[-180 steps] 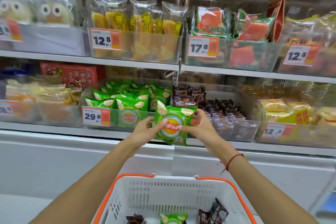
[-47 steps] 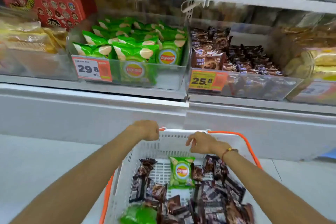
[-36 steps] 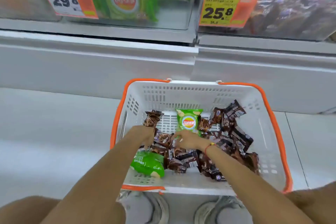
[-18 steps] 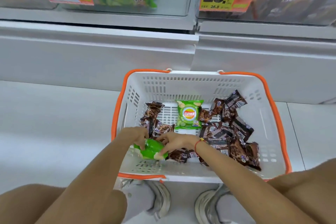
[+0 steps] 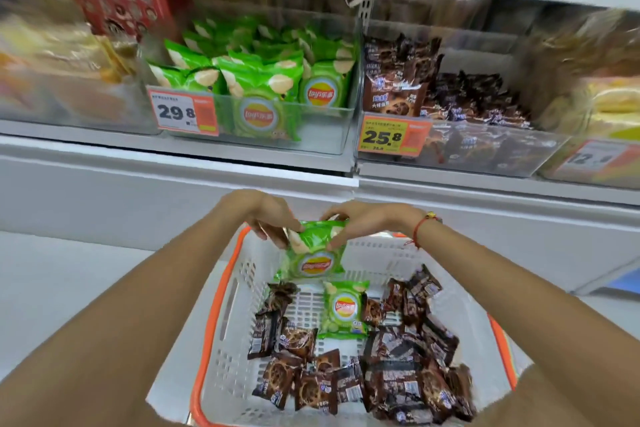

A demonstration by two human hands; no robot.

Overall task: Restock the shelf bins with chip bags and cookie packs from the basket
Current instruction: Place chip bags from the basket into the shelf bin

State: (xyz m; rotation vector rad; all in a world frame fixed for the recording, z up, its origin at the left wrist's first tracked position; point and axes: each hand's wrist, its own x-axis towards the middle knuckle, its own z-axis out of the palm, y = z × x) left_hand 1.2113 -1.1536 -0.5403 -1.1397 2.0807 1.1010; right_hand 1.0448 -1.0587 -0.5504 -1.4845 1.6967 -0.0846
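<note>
Holding a green chip bag [image 5: 313, 255] by its top corners, you pinch it with both hands just above the far end of the basket [image 5: 221, 315]. Your left hand [image 5: 265, 215] has its fingers curled on the left corner, your right hand [image 5: 360, 218] on the right. Below, a second chip bag [image 5: 344, 308] lies among brown cookie packs [image 5: 391, 381] in the basket. On the shelf above, the chip bin [image 5: 322, 135] sits left of the cookie bin [image 5: 485, 156].
</note>
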